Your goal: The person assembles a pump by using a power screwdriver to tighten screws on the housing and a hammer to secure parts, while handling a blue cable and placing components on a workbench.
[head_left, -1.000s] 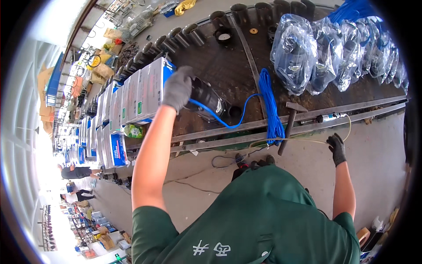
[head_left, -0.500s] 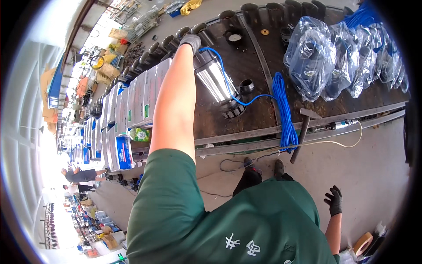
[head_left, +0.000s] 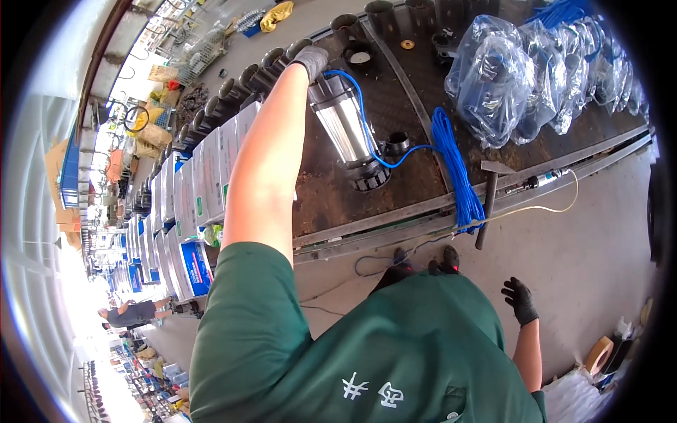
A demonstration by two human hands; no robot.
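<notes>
The steel pump (head_left: 340,130) is on the stained brown tabletop (head_left: 321,204) at twelve o'clock, my left grip (head_left: 312,60) at its top, closure unclear; my right grip (head_left: 520,299) spreads over grey floor (head_left: 592,233) at four.

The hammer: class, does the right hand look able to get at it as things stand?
Probably yes: the right hand looks empty, nothing solid shows between it and the hammer, whose handle overhangs the bench; a thin hose passes close.

Dark green short-sleeved shirt (head_left: 409,338), white characters (head_left: 355,386) across it; left hand (head_left: 314,60) gloved in grey; right hand (head_left: 520,299) gloved in black; black trousers (head_left: 390,279); dark shoes (head_left: 451,256).
</notes>
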